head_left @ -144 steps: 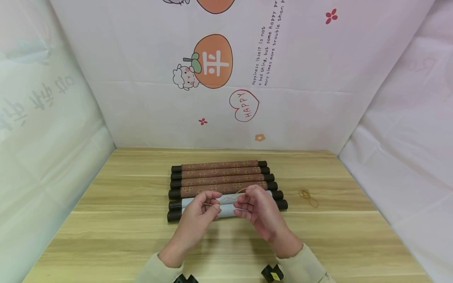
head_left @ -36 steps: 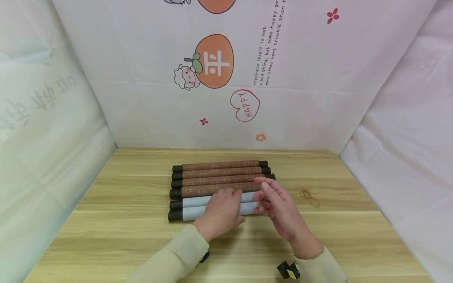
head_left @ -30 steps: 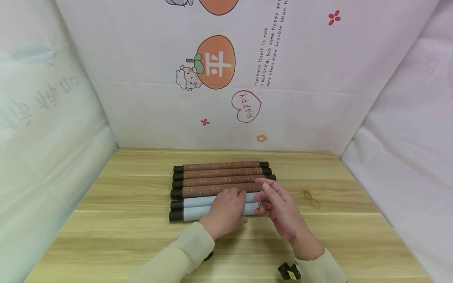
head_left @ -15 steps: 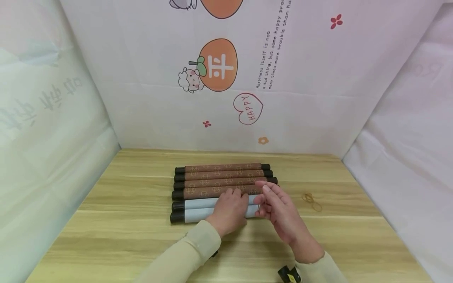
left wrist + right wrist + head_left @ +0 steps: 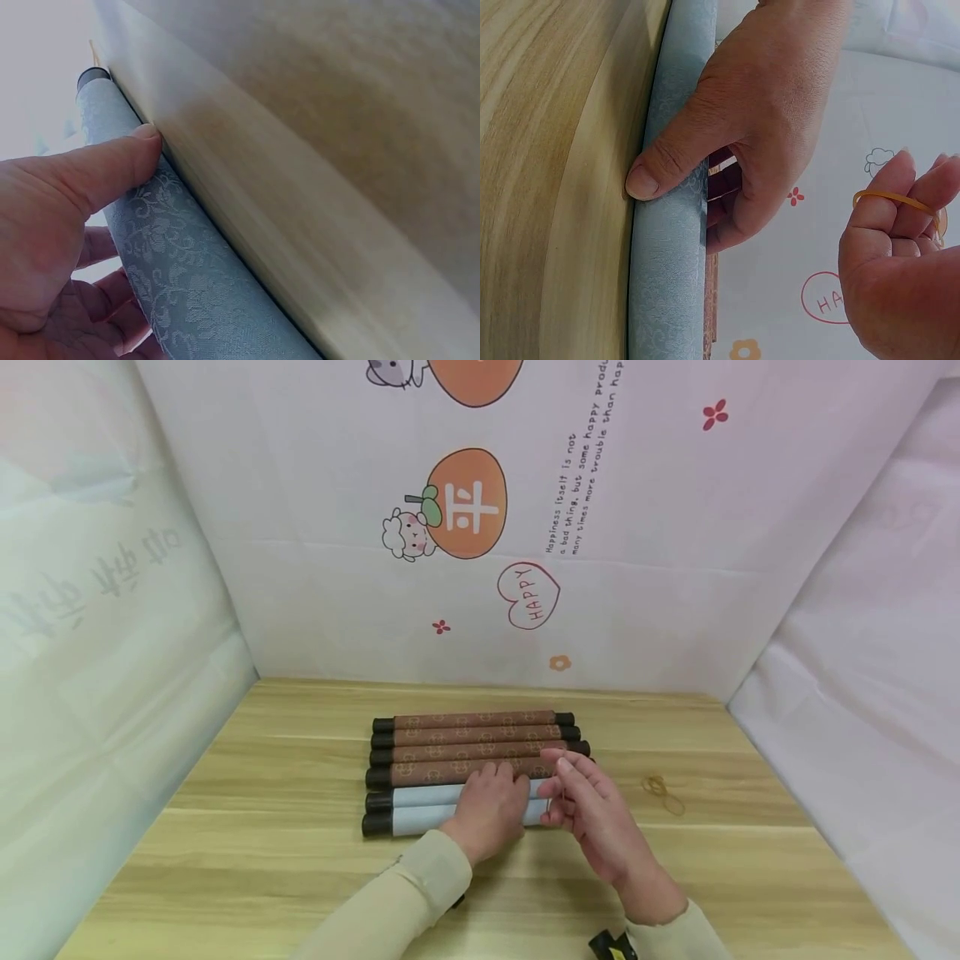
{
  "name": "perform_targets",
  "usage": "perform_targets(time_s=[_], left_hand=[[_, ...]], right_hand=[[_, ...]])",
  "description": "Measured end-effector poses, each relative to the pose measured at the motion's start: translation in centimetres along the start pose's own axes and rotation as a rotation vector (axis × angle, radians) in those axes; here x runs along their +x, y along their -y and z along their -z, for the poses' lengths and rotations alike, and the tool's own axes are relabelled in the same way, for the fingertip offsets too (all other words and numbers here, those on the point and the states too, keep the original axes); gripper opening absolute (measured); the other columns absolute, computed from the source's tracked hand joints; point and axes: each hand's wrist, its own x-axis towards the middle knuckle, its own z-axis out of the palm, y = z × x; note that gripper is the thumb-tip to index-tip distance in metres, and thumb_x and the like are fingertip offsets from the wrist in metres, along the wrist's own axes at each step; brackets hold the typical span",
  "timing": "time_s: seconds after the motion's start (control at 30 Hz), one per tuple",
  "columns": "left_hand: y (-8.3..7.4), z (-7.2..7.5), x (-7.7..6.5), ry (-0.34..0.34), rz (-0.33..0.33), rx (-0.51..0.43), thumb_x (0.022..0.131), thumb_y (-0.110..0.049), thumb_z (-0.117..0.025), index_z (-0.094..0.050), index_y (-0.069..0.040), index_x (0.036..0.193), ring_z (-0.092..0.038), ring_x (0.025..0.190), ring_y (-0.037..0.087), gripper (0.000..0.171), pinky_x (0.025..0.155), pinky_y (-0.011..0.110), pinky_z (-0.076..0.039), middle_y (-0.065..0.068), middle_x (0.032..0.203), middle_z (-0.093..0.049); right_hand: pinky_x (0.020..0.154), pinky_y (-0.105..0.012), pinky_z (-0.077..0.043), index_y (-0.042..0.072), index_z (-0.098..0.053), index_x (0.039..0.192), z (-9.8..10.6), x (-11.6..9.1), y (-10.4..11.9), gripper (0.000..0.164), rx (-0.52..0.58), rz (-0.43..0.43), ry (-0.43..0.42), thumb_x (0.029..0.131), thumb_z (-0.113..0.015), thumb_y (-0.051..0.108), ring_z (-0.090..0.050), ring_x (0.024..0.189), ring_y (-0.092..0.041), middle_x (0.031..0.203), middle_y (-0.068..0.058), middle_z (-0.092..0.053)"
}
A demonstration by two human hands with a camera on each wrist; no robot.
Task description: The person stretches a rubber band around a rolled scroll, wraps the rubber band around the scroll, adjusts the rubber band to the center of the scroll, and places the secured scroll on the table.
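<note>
My left hand (image 5: 491, 810) lies across the near light-blue scroll (image 5: 423, 818). In the left wrist view its thumb presses the patterned cloth of this blue roll (image 5: 202, 277), with the other fingers bent over the far side. Parallel behind it lies a second blue scroll (image 5: 427, 795). My right hand (image 5: 600, 831) hovers at the scrolls' right end, hiding their black knobs. A yellow-brown rubber band (image 5: 889, 196) is looped round its bent fingers.
Several brown scrolls (image 5: 468, 770) with gold flower patterns and black ends lie side by side behind the blue ones. Loose rubber bands (image 5: 663, 795) lie on the wooden table (image 5: 247, 827) at the right. White printed sheets (image 5: 645, 610) wall in the back and sides.
Earliest, both hands handled the rubber band above the blue scrolls. Since then the left hand has let go and come down on the scroll; the right has moved right with the band.
</note>
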Motion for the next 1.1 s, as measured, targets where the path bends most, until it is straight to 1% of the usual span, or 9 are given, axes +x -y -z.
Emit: perform_targets(time_s=[0.2, 0.3, 0.4, 0.53, 0.7, 0.73, 0.9, 1.1], left_hand=[[0.1, 0.0, -0.2, -0.001, 0.002, -0.021, 0.085, -0.043, -0.083, -0.066, -0.014, 0.115, -0.058, 0.095, 0.024, 0.044, 0.078, 0.041, -0.051, 0.005, 0.103, -0.061], [0.3, 0.0, -0.5, 0.005, -0.005, -0.03, 0.086, -0.04, -0.081, -0.067, -0.014, 0.115, -0.058, 0.096, 0.025, 0.042, 0.079, 0.042, -0.052, 0.006, 0.103, -0.061], [0.6, 0.1, -0.8, 0.017, -0.015, -0.033, 0.086, -0.04, -0.082, -0.067, -0.013, 0.117, -0.058, 0.096, 0.025, 0.044, 0.082, 0.043, -0.053, 0.006, 0.104, -0.061], [1.0, 0.4, -1.3, 0.034, -0.025, -0.053, 0.083, -0.041, -0.085, -0.068, -0.011, 0.12, -0.056, 0.097, 0.024, 0.05, 0.086, 0.04, -0.052, 0.007, 0.104, -0.06], [1.4, 0.6, -1.8, 0.052, -0.026, -0.077, 0.082, -0.038, -0.086, -0.067, -0.009, 0.121, -0.055, 0.095, 0.024, 0.052, 0.084, 0.037, -0.053, 0.008, 0.104, -0.059], [1.4, 0.7, -1.9, 0.059, -0.024, -0.091, 0.082, -0.037, -0.086, -0.067, -0.009, 0.121, -0.055, 0.094, 0.024, 0.051, 0.082, 0.036, -0.053, 0.008, 0.104, -0.058], [1.6, 0.9, -2.4, 0.099, -0.021, -0.145, 0.084, -0.03, -0.084, -0.066, -0.007, 0.122, -0.055, 0.094, 0.023, 0.048, 0.079, 0.036, -0.054, 0.01, 0.107, -0.057], [1.6, 1.3, -2.6, 0.126, -0.025, -0.128, 0.085, -0.034, -0.083, -0.063, -0.007, 0.127, -0.054, 0.095, 0.022, 0.054, 0.083, 0.036, -0.054, 0.011, 0.111, -0.057]], right_hand=[[0.074, -0.028, -0.06, 0.0, -0.041, 0.147, 0.1, 0.0, -0.1, 0.052, 0.002, 0.008, 0.005, 0.112, -0.045, 0.039, -0.056, 0.066, -0.008, 0.093, 0.004, -0.067], [0.074, -0.028, -0.06, 0.003, -0.043, 0.146, 0.0, -0.1, -0.2, 0.049, 0.005, 0.008, 0.002, 0.112, -0.045, 0.038, -0.057, 0.067, -0.008, 0.093, 0.004, -0.067], [0.073, -0.027, -0.06, 0.003, -0.043, 0.146, 0.0, -0.1, -0.2, 0.049, 0.007, 0.009, 0.0, 0.112, -0.046, 0.038, -0.058, 0.068, -0.008, 0.093, 0.004, -0.067], [0.073, -0.027, -0.06, 0.002, -0.044, 0.146, 0.0, -0.1, -0.2, 0.049, 0.009, 0.01, -0.003, 0.112, -0.046, 0.037, -0.059, 0.069, -0.008, 0.093, 0.004, -0.067], [0.074, -0.027, -0.06, 0.005, -0.046, 0.144, 0.0, -0.1, -0.2, 0.047, 0.012, 0.007, 0.001, 0.112, -0.046, 0.038, -0.057, 0.067, -0.007, 0.092, 0.005, -0.067], [0.074, -0.027, -0.06, 0.006, -0.047, 0.143, 0.1, -0.1, -0.2, 0.045, 0.012, 0.005, 0.0, 0.112, -0.046, 0.038, -0.057, 0.067, -0.007, 0.092, 0.005, -0.067], [0.075, -0.027, -0.06, 0.006, -0.047, 0.143, 0.2, -0.2, -0.2, 0.045, 0.004, 0.003, -0.005, 0.112, -0.045, 0.039, -0.057, 0.067, -0.008, 0.093, 0.004, -0.067], [0.076, -0.028, -0.06, 0.004, -0.045, 0.145, 0.3, -0.2, 0.0, 0.048, -0.002, 0.011, 0.0, 0.112, -0.044, 0.039, -0.056, 0.067, -0.008, 0.094, 0.005, -0.066]])
